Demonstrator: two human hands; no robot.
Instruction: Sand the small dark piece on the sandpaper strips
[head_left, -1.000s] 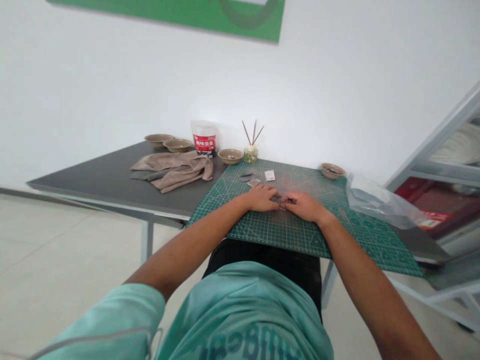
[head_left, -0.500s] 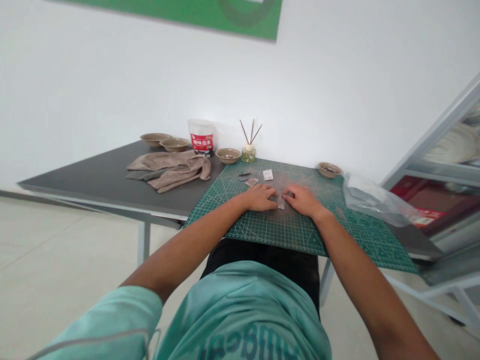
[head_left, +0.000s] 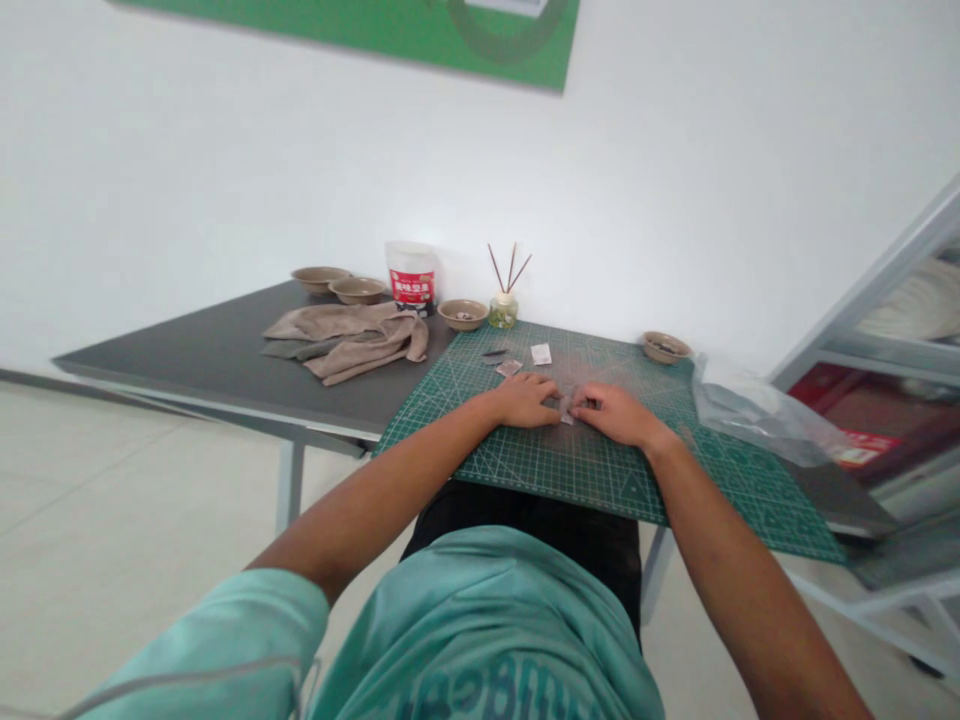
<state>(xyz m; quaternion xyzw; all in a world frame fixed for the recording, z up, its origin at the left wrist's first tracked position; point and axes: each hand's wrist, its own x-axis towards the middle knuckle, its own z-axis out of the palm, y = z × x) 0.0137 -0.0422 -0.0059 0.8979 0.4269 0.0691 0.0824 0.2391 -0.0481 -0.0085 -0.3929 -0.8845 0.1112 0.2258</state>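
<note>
Small pale piece [head_left: 567, 412], perhaps paper, between the hands [head_left: 525, 400] [head_left: 615, 415], red tub label [head_left: 412, 287] unreadable

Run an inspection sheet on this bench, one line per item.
Surface: green gridded cutting mat on a dark grey table.
Job's things: small pale flat piece between the hands; white slip, pinkish piece and dark strip farther up the mat.
Clutter: taupe towel, four tan bowls, white tub with red label, reed diffuser, clear plastic bag.
Hands: left hand and right hand on the mat, both at the small piece; grip unclear.
Cables: nothing seen.
Surroundings: white wall with green sign, grey metal rack at right, pale floor.
</note>
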